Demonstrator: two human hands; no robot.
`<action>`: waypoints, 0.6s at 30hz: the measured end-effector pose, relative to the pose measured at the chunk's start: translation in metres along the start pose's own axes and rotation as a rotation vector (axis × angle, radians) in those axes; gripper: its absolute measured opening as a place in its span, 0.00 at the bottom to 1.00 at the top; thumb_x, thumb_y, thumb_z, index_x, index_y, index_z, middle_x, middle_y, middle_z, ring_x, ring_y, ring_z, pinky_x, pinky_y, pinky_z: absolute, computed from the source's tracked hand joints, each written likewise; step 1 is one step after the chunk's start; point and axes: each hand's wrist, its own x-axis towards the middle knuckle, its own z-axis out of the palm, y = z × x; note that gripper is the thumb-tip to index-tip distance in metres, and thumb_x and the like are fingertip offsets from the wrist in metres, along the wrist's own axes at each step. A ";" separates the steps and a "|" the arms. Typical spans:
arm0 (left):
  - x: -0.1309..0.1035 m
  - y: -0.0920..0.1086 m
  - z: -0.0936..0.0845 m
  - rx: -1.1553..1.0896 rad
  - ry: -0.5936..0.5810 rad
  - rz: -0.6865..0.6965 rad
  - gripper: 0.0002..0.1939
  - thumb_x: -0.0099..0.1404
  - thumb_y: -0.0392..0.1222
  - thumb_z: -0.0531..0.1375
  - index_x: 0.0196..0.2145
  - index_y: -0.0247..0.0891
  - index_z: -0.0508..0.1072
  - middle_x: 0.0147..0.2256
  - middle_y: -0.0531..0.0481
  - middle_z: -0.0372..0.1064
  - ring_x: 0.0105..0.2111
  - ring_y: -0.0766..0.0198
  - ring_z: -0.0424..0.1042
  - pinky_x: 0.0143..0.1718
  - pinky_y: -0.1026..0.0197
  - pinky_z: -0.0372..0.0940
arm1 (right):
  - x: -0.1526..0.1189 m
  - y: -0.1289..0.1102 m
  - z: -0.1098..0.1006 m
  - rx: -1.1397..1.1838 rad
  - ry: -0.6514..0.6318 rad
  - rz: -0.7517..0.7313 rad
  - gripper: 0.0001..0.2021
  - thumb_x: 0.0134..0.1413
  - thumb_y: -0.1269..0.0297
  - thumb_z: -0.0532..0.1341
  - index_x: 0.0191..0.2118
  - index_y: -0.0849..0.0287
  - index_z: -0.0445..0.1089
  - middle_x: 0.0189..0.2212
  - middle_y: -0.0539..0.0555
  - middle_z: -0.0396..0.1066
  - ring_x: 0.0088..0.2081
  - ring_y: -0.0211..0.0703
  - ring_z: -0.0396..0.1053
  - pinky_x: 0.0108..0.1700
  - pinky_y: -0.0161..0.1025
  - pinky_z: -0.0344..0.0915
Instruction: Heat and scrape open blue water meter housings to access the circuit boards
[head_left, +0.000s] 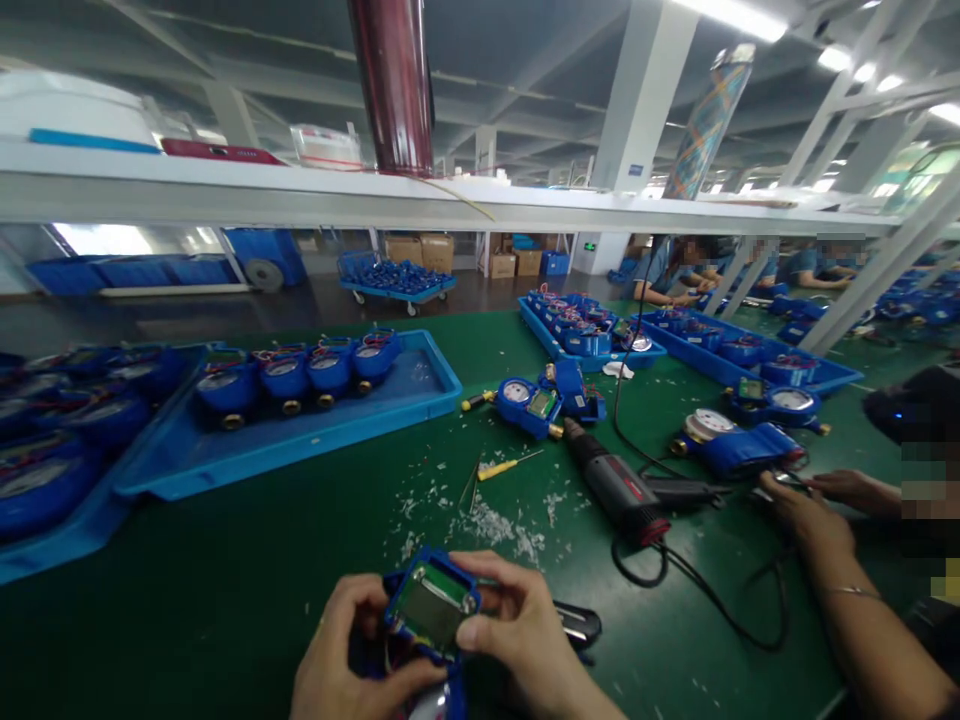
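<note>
Gripping it two-handed: your left hand (349, 645) and right hand (525, 625) are both closed on the blue plastic meter with exposed green circuit board and grey rectangular display (427, 608). You hold it over the near edge of the wide green tabletop (225, 600), right thumb at the display. Ahead-left of you, long blue plastic tray (420, 377), four round-dial meters in a row. Ahead-right, black-and-grey heat gun with red rear end (613, 488). Beyond your hands, slim yellow-handled screwdriver (496, 470), then scattered white scraps (495, 525).

In-hand meter (431, 608) left of heat gun (616, 490)
</note>
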 end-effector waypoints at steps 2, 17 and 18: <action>0.005 -0.007 0.000 -0.051 -0.080 -0.011 0.45 0.38 0.72 0.72 0.48 0.42 0.71 0.45 0.45 0.75 0.40 0.51 0.77 0.39 0.56 0.75 | -0.001 -0.011 0.002 -0.021 -0.032 0.006 0.31 0.29 0.59 0.80 0.46 0.56 0.78 0.52 0.55 0.71 0.46 0.47 0.73 0.46 0.41 0.68; 0.024 0.021 -0.020 -0.171 -0.586 0.036 0.37 0.44 0.50 0.76 0.52 0.46 0.72 0.55 0.48 0.73 0.60 0.45 0.67 0.70 0.36 0.43 | -0.004 -0.014 0.013 0.104 -0.103 0.161 0.42 0.27 0.58 0.80 0.51 0.53 0.61 0.47 0.55 0.75 0.37 0.39 0.75 0.38 0.36 0.71; 0.024 0.024 -0.020 -0.183 -0.579 0.047 0.37 0.44 0.51 0.76 0.51 0.46 0.72 0.54 0.48 0.73 0.58 0.46 0.68 0.70 0.37 0.42 | -0.005 -0.016 0.013 0.097 -0.100 0.171 0.41 0.28 0.59 0.80 0.51 0.53 0.61 0.48 0.55 0.75 0.37 0.40 0.75 0.36 0.36 0.71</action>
